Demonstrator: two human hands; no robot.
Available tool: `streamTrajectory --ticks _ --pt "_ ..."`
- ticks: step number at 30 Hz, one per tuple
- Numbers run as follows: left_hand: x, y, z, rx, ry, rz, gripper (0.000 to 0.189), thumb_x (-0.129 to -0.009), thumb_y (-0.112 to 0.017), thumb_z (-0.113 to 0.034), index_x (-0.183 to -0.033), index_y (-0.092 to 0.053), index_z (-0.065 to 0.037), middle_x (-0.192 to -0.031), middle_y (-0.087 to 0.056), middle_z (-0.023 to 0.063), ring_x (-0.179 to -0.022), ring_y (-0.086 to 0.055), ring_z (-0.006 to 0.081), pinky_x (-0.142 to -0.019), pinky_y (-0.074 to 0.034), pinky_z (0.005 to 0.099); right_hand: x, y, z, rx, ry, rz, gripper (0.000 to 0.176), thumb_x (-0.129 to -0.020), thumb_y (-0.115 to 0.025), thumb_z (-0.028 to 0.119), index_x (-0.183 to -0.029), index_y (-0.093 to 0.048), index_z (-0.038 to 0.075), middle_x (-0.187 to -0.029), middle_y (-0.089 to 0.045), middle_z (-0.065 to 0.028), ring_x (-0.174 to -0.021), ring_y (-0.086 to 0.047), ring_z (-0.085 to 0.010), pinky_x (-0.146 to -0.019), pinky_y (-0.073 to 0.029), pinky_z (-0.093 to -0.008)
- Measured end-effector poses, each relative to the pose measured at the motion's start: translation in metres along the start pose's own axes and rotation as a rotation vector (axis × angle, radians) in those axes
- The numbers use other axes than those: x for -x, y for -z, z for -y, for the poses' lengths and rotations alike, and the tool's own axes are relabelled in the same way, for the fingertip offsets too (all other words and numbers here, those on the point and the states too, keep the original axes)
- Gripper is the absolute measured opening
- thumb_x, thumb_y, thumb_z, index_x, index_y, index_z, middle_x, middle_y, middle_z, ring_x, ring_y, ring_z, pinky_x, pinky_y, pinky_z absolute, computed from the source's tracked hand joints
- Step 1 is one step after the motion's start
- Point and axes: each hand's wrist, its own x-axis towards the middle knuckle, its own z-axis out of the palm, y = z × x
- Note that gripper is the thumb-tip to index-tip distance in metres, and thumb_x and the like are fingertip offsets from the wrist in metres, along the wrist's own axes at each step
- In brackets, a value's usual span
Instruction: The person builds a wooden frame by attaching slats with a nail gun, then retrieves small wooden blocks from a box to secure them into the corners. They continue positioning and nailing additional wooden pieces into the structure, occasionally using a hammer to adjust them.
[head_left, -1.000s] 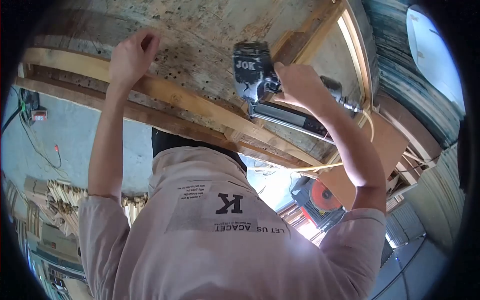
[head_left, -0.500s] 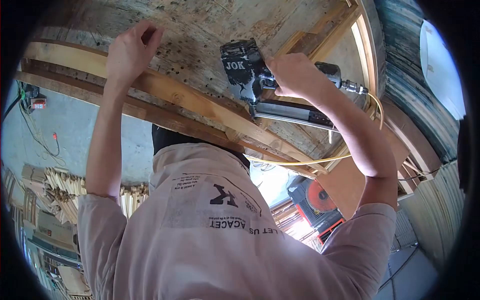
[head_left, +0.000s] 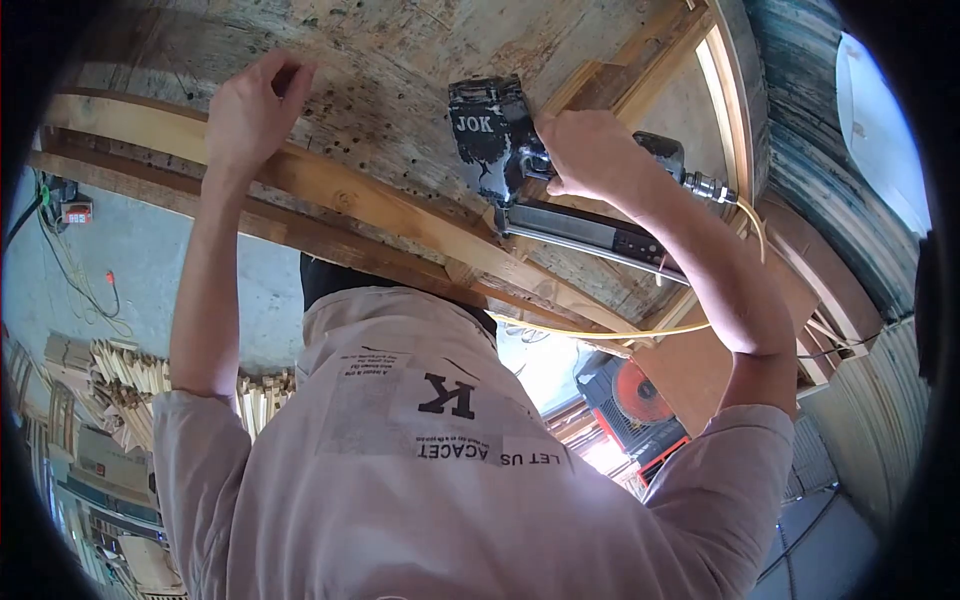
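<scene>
We see the worn workbench (head_left: 400, 60), its top pitted with small holes, and its near edge running from upper left down to lower right. A long wooden strip (head_left: 400, 205) lies along that near edge, with a darker strip just beside it on the outer side.

The left hand (head_left: 250, 115) presses on the strip towards the bench's left end, fingers bent and close together, gripping nothing. The right hand (head_left: 595, 155) is wrapped tight round the handle of the black nail gun (head_left: 490, 135). Its nose is set on the strip near the middle of the edge. Its long magazine runs along the strip, pointing right.

A yellow air hose (head_left: 600, 330) trails off the near edge. The bench top between the hands is bare. On the floor lie stacked slats (head_left: 130, 375) and an orange machine (head_left: 640, 390).
</scene>
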Motion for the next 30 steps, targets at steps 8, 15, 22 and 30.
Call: streamTrajectory --ticks 8,15,22,30 --pt "0.0 -0.002 0.002 -0.016 0.02 0.018 0.024 -0.088 -0.064 -0.031 -0.085 -0.066 -0.007 -0.074 -0.068 0.0102 -0.069 -0.067 0.0299 -0.061 -0.052 0.039 0.007 -0.001 0.004 -0.002 -0.015 -0.006 0.048 -0.068 -0.082 0.027 -0.1 -0.06 -0.001 -0.085 -0.069 -0.0158 -0.08 -0.07 -0.0295 -0.069 -0.056 -0.0383" --pt "0.001 0.001 0.0 -0.008 0.012 0.016 0.023 -0.088 -0.064 -0.031 -0.085 -0.066 -0.008 -0.076 -0.069 0.01 -0.071 -0.067 0.0299 -0.062 -0.053 0.0391 0.005 -0.001 0.007 0.016 -0.001 -0.004 0.046 -0.068 -0.081 0.025 -0.1 -0.06 0.0 -0.085 -0.07 -0.0133 -0.08 -0.07 -0.0269 -0.068 -0.056 -0.0366" --pt "0.0 0.002 -0.004 -0.043 0.007 0.021 0.024 -0.088 -0.064 -0.032 -0.085 -0.066 -0.008 -0.074 -0.068 0.0104 -0.071 -0.067 0.0306 -0.062 -0.053 0.04 -0.002 0.002 0.014 0.068 -0.017 0.052 0.043 -0.069 -0.08 0.023 -0.101 -0.061 0.001 -0.086 -0.07 -0.0122 -0.081 -0.07 -0.0258 -0.066 -0.055 -0.0359" --pt "0.004 -0.003 -0.011 0.0 0.039 0.127 0.026 -0.089 -0.061 -0.031 -0.087 -0.065 -0.006 -0.079 -0.069 0.0125 -0.078 -0.067 0.0327 -0.066 -0.052 0.041 0.072 -0.022 -0.006 -0.368 -0.258 -0.166 0.054 -0.076 -0.075 0.033 -0.114 -0.052 0.002 -0.088 -0.067 -0.0196 -0.085 -0.066 -0.0367 -0.076 -0.052 -0.0438"
